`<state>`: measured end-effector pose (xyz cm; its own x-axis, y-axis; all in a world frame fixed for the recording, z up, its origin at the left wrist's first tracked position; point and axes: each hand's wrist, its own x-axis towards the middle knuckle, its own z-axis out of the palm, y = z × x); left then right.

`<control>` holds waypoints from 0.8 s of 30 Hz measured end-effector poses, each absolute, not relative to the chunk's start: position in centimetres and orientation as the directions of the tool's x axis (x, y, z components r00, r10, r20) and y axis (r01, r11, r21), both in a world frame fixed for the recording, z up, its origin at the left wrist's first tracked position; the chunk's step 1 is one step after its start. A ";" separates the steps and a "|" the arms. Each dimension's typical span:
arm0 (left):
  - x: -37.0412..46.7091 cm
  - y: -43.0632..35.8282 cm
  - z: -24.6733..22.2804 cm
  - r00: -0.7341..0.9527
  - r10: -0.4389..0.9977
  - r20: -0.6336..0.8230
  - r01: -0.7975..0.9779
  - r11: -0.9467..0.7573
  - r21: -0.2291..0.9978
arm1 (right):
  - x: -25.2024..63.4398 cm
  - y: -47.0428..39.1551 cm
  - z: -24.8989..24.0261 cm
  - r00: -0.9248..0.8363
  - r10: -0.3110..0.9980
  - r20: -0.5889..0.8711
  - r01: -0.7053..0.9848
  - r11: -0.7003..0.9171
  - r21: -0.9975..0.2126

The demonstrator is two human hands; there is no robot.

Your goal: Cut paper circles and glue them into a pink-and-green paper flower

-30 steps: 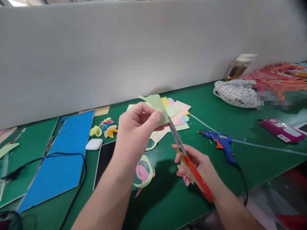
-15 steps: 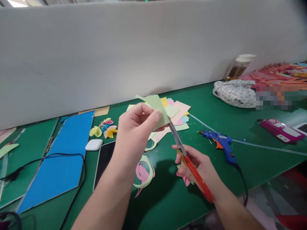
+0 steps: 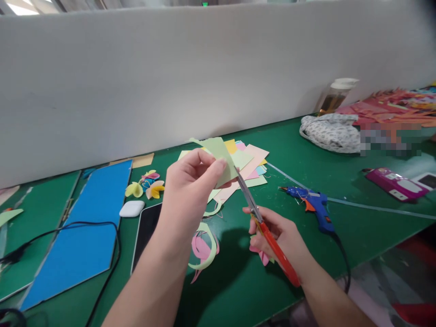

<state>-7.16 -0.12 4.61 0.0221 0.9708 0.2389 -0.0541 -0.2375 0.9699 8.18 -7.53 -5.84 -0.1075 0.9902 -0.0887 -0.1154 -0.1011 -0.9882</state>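
Note:
My left hand [image 3: 194, 181] pinches a light green piece of paper [image 3: 221, 152] between thumb and fingers, held up above the table. A pair of scissors [image 3: 276, 247] with red handles is in my right hand [image 3: 284, 231]; the blade tips meet the paper's right edge. Behind lies a pile of coloured paper sheets [image 3: 257, 154]. Below my hands are a curled green paper offcut [image 3: 211, 254] and pink paper scraps [image 3: 200, 247]. Pink paper petals [image 3: 260, 255] lie partly hidden behind my right hand.
On the right are a blue glue gun [image 3: 315, 204], a purple device [image 3: 395, 184], a cloth pouch [image 3: 330, 131] and a bottle [image 3: 337, 97]. On the left lie paper flowers [image 3: 146, 185], a white case [image 3: 132, 209], a tablet [image 3: 145, 231], a blue board [image 3: 88, 236] and a black cable [image 3: 85, 222].
The whole view has shifted slightly. The scissor tips appear a little further onto the edge of the green paper. Both hands keep their holds.

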 end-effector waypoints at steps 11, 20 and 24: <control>-7.5 -0.2 4.4 0.068 0.965 0.254 -0.050 -0.250 0.967 | 7.8 -7.5 -5.8 -0.158 0.963 -0.218 -0.350 -0.261 -0.900; -7.3 -0.3 4.5 0.082 0.968 0.238 -0.032 -0.236 0.971 | 7.9 -7.6 -5.1 -0.183 0.952 -0.246 -0.334 -0.296 -0.895; -7.0 -0.2 4.5 0.062 0.974 0.217 -0.040 -0.215 0.976 | 8.2 -7.6 -5.8 -0.189 0.967 -0.170 -0.297 -0.221 -0.929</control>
<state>-6.98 -0.21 4.48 0.0616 0.9742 0.2171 -0.0396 -0.2149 0.9758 8.17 -7.59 -5.75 -0.1889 0.9671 -0.1702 -0.2965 -0.2214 -0.9290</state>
